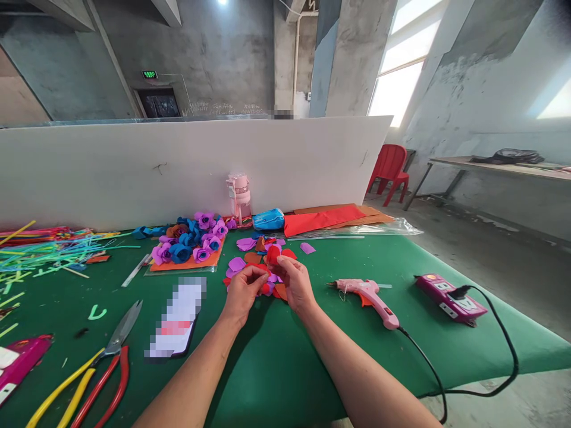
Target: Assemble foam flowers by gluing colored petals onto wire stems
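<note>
My right hand pinches a red petal between thumb and fingers, above the pile on the green table. Close beside it on the left, my left hand is closed in a pinch, its fingertips near the petal's lower end. What sits between those left fingertips is too small to make out. Under and behind both hands lie loose petals in purple, red, brown and blue, among them a purple petal and a brown petal. Another purple petal lies apart to the right.
To the right lie a pink glue gun and a purple power strip with a black cable. Finished purple and blue flowers, a phone, large scissors and coloured strips are left. A pink bottle stands behind.
</note>
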Available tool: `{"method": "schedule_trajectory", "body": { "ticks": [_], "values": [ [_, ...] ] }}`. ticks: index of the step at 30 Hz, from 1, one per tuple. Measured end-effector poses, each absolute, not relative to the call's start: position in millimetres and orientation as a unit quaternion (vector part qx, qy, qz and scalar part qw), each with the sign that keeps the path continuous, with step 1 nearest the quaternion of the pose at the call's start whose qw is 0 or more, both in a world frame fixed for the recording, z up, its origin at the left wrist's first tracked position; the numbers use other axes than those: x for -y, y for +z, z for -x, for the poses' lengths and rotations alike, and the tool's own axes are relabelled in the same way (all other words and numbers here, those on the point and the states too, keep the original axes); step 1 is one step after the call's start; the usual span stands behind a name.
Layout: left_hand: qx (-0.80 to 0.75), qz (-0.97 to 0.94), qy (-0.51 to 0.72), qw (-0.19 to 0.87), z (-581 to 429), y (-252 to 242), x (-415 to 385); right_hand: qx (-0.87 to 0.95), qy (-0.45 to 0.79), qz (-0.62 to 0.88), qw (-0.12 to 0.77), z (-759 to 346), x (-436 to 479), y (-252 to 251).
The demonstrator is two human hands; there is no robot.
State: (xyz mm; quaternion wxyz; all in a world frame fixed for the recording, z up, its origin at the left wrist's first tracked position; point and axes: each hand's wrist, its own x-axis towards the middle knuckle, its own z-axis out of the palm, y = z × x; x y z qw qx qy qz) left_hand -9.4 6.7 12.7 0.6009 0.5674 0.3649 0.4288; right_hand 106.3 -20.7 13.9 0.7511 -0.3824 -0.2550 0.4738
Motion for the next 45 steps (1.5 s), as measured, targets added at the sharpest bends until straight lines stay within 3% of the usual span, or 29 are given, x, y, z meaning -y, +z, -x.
{"method": "schedule_trajectory", "body": {
  "ticks": [12, 45],
  "values": [
    [-0.362, -0.542, 0.432, 0.623, 9.3, 13.0, -7.0, 0.289, 0.501, 0.358, 0.733, -103.1, 19.8, 11.7],
    [-0.36, -0.588, 0.422, 0.588, 7.7, 13.3, -5.2, 0.338, 0.397, 0.417, 0.744, -112.1, 21.3, 17.0]
  ]
}}
